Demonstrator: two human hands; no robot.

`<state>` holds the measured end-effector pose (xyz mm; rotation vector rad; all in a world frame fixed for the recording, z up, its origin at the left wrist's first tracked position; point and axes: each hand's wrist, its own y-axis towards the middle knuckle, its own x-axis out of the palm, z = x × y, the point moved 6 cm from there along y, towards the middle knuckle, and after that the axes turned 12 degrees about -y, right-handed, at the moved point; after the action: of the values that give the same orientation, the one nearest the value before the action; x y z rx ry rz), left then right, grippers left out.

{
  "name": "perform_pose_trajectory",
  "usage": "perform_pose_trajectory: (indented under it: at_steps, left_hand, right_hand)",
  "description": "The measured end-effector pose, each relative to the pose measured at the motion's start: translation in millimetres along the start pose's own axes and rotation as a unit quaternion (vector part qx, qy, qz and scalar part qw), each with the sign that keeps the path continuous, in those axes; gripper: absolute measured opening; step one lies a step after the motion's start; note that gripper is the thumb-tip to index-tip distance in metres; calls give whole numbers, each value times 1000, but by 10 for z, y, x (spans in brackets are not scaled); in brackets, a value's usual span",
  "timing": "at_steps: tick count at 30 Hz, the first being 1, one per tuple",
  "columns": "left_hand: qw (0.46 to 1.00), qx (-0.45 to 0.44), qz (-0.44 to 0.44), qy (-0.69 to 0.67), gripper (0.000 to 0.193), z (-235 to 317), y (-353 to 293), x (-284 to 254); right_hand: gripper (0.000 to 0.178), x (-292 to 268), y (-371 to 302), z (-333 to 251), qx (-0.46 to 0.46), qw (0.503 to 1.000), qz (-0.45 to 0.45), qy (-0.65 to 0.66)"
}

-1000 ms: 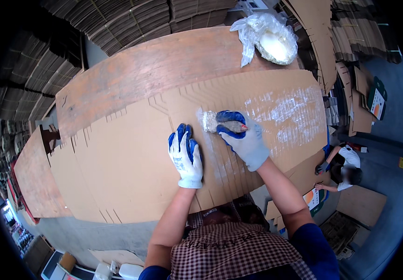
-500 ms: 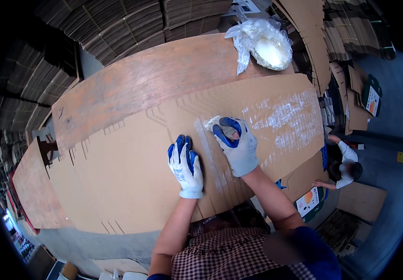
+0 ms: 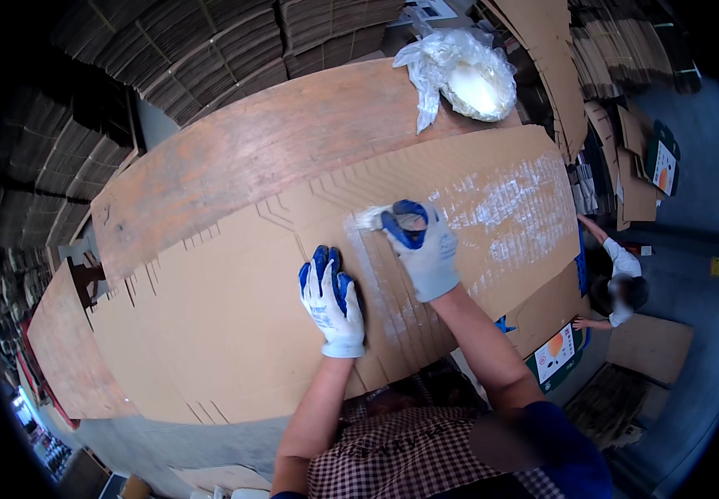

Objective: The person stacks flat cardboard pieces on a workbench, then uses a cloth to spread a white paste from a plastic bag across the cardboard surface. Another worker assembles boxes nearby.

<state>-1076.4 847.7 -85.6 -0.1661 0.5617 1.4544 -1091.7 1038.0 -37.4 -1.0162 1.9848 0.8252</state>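
A large brown cardboard sheet point(image 3: 210, 324) with cut slots and crease lines lies on the wooden table. Gloved in white and blue, my left hand point(image 3: 328, 301) rests flat on the sheet, its fingers stretched out. My right hand point(image 3: 420, 249), in a matching glove, is closed around a brush point(image 3: 369, 219). White paste shows at the brush's tip, which touches the sheet at the top of a white smeared strip point(image 3: 380, 287). Part of the brush is hidden by my fingers. More white streaks point(image 3: 517, 216) cover the sheet's right part.
A bowl of white paste point(image 3: 476, 90) wrapped in clear plastic stands at the table's point(image 3: 234, 133) far edge. Bundled cardboard stacks point(image 3: 218, 58) line the back. At the right, another person point(image 3: 621, 283) handles a printed green-and-white box point(image 3: 555, 358).
My right hand and the brush have shifted slightly up and left along the white strip. My left hand stays on the sheet. The other person's near hand has moved a little.
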Motion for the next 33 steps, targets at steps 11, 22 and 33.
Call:
perform_pose_trajectory:
  at_steps: [11,22,33]
  left_hand:
    - [1000,-4,-1,5,38,7,10,-28]
    - [1000,-17,-5,1,38,-8,-9,-11]
    - [1000,-7,-6,5,39,0,19,-48]
  right_hand:
    - [26,86,22,-263,-16,1000,16,19]
    - [40,-202,126,208,62,997,-46,-9]
    - [37,-408,46,243,35,998,-52,-11]
